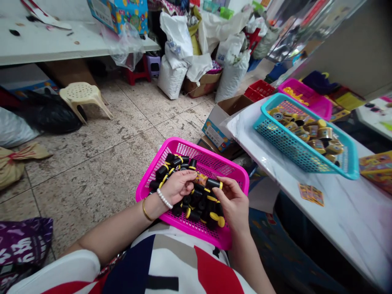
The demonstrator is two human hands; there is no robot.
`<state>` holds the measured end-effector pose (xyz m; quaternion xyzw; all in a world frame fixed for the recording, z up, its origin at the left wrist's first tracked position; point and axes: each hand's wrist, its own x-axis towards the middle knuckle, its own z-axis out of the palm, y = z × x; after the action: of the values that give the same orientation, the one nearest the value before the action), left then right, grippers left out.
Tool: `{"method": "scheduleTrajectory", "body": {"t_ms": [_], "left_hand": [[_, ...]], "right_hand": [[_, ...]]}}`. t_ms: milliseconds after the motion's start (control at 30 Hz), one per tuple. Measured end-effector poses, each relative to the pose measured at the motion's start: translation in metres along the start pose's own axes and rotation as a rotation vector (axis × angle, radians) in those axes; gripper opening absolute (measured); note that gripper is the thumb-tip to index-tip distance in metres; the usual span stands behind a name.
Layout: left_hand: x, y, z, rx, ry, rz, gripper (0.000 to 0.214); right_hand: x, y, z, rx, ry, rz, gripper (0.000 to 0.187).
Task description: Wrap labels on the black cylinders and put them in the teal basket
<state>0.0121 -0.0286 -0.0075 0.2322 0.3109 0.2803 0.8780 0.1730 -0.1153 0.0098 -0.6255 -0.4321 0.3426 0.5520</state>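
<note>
A pink mesh basket (214, 157) rests on my lap, holding several small black cylinders with yellow bands (176, 161). My left hand (177, 185) is curled over the pile and pinches a small printed sticker piece (201, 178). My right hand (232, 202) is closed on one black cylinder (212, 183), held right next to the sticker. A pearl bracelet and a gold bangle circle my left wrist.
A white table (306, 192) on the right carries a teal basket (290, 143) of wrapped cylinders, a pink basket (306, 96) behind it and sticker strips (310, 194). Cardboard boxes (220, 122), sacks (174, 53) and a cream stool (82, 98) stand on the tiled floor.
</note>
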Motion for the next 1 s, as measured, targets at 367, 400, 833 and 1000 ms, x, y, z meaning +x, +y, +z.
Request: {"method": "scheduleTrajectory", "body": {"t_ms": [367,400,833,1000], "left_hand": [[-0.004,0.001,0.011,0.073,0.063,0.051,0.027],[-0.005,0.004,0.014,0.115,0.061,0.068,0.027],[0.006,0.098,0.103,0.542,-0.230,0.160,0.030],[0.010,0.095,0.130,0.447,-0.276,0.147,0.019]], "right_hand": [[-0.002,-0.014,0.004,-0.384,0.049,-0.243,0.021],[-0.001,-0.016,0.003,-0.392,0.063,-0.252,0.022],[0.034,-0.093,-0.029,0.272,0.075,-0.143,0.038],[0.025,-0.093,-0.037,0.048,0.303,-0.350,0.028]]}}
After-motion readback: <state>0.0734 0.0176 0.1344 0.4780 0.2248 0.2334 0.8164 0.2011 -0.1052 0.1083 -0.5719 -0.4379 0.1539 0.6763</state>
